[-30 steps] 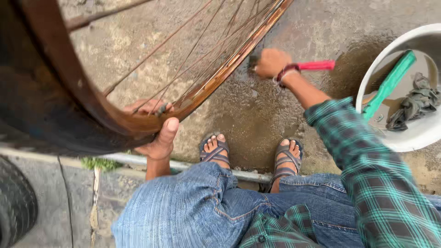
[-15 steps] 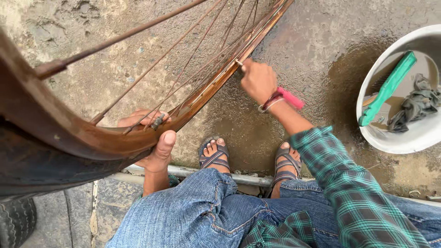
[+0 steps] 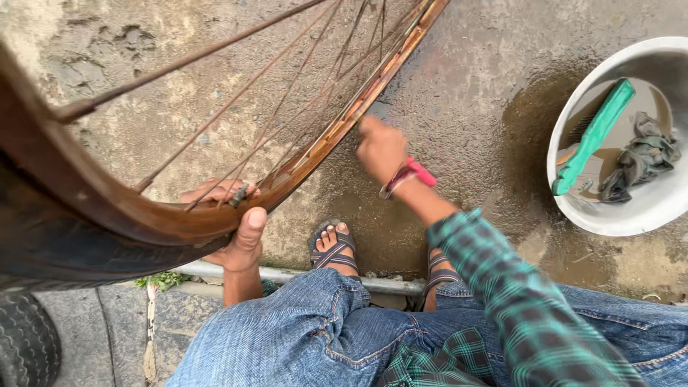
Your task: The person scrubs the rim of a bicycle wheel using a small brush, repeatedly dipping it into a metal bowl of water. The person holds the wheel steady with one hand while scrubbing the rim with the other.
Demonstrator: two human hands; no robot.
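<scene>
The right hand is blurred, so the head of the pink-handled tool clenched in it is hidden against the rusty wheel rim. The left hand grasps the rim's lower curve, thumb over its near edge, fingers behind the spokes.

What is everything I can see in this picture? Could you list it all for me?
rusty brown spoked wheel rim: one, upper left, tilted over the ground
black rubber tyre: one, bottom left corner
white round plastic tub: one, right edge, on wet ground
green plastic-handled brush: one, leaning inside the tub
grey-green crumpled rag: one, inside the tub
grey metal pipe: one, lying under the feet
wet grey concrete ground: dark damp patch beside the tub
grey strap sandals: two, on the feet
left hand: grips the rim's lower edge
right hand: holds a pink-handled tool against the rim
</scene>
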